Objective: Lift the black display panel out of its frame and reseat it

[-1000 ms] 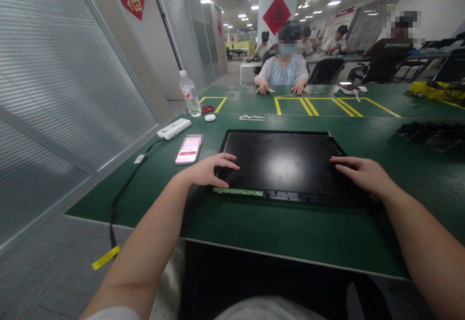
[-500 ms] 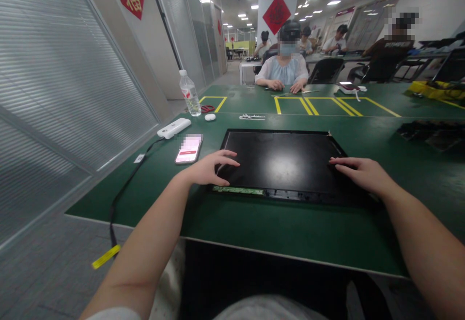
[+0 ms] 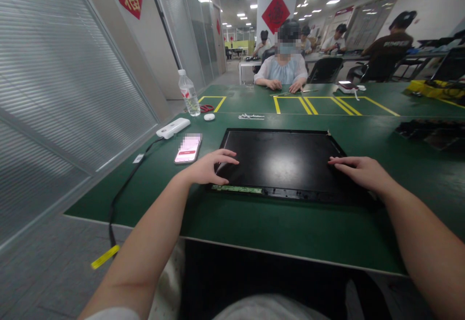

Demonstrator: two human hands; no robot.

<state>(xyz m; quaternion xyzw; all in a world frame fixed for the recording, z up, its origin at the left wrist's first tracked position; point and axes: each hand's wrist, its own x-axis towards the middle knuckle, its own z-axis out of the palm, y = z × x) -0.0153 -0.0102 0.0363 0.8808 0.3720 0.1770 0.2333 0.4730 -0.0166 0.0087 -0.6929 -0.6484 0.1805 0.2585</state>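
Observation:
A black flat screen panel lies on the green table in front of me, its glossy face up. Along its near edge runs a green circuit board strip. My left hand rests at the panel's left edge, fingers spread over the face and thumb apart near the front corner. At the right edge, my right hand lies with fingers stretched out, their tips on the panel's border. Neither hand is wrapped round anything; the underside of my right hand is hidden.
Left of the panel are a smartphone, a white power bank on a black strap, a water bottle, red-handled scissors and a small white case. Dark parts lie right. A person sits opposite.
The view has shifted very slightly. Both hands and the panel keep the same places relative to each other.

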